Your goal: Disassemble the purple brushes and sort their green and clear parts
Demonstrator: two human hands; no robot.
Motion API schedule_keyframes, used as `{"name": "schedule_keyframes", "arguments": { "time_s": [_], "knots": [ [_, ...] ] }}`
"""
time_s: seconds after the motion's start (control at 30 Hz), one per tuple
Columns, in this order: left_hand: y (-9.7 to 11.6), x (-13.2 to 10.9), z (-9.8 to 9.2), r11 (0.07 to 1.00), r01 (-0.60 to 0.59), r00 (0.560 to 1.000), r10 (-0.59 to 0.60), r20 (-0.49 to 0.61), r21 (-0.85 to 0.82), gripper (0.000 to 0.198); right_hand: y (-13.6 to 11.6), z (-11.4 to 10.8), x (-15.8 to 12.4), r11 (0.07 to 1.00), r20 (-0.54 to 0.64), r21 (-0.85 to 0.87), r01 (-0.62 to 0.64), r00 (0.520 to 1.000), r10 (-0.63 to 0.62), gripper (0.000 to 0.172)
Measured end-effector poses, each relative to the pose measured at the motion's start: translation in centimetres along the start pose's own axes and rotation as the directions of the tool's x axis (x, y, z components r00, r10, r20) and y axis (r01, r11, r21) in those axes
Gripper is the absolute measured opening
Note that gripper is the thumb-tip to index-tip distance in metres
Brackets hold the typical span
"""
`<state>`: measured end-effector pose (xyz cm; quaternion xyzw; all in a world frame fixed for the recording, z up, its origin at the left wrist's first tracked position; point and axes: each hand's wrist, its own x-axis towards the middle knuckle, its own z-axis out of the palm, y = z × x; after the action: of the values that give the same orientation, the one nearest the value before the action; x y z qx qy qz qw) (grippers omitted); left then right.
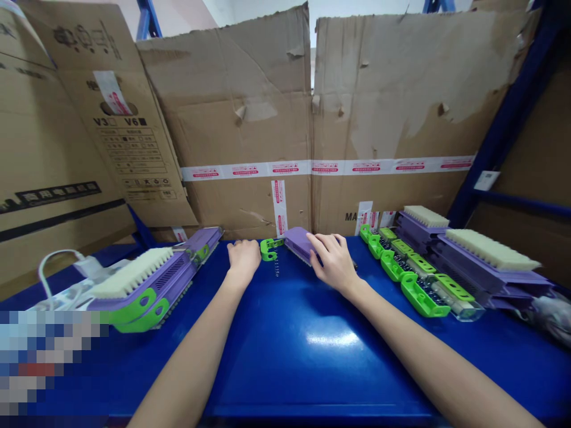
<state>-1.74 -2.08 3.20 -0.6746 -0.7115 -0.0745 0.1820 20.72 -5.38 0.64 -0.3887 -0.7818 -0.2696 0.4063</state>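
Observation:
My right hand [332,258] grips the right end of a purple plastic housing [298,242] at the back of the blue table. Its thumb and fingers lie over the housing's edge, and the palm side is hidden. Left of the housing lies a bright green plastic handle piece [267,251], with a thin metal spring [276,267] in front of it. Close by on the left, my left hand [244,258] is closed, fingers curled down toward the tabletop; whatever they hold, if anything, is hidden.
On the left stand purple brush-like units with cream bristle pads [138,273], near a white power strip with cable [84,270]. At right are a row of green pieces [423,297], springs and stacked purple housings [491,276]. Cardboard sheets [241,119] wall the blue table's [285,356] back.

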Motion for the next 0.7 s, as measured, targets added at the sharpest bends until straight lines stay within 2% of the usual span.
{"name": "schedule_keyframes", "arguments": {
  "time_s": [0.13, 0.37, 0.53, 0.7],
  "knots": [
    [-0.8, 0.3, 1.2, 0.999, 0.028, 1.0, -0.028, 0.011, -0.02, 0.035, 0.2, 0.0, 0.0, 1.0, 0.012, -0.003, -0.013, 1.0, 0.013, 0.04],
    [-3.8, 1.4, 3.4, 0.994, 0.113, 0.993, -0.113, 0.031, 0.009, 0.038, 0.5, 0.0, -0.1, 0.999, 0.036, -0.024, -0.028, 0.999, 0.029, 0.04],
    [-5.3, 1.7, 4.3, 0.995, 0.079, 0.997, -0.078, 0.01, -0.056, 0.037, 0.7, 0.0, -0.2, 0.999, 0.039, -0.037, -0.039, 0.998, 0.04, 0.039],
    [-5.9, 2.0, 5.4, 0.995, 0.056, 0.997, -0.06, -0.042, -0.086, 0.037, 0.9, 0.0, -0.3, 0.998, 0.04, -0.032, -0.045, 0.998, 0.046, 0.041]
  ]
}}
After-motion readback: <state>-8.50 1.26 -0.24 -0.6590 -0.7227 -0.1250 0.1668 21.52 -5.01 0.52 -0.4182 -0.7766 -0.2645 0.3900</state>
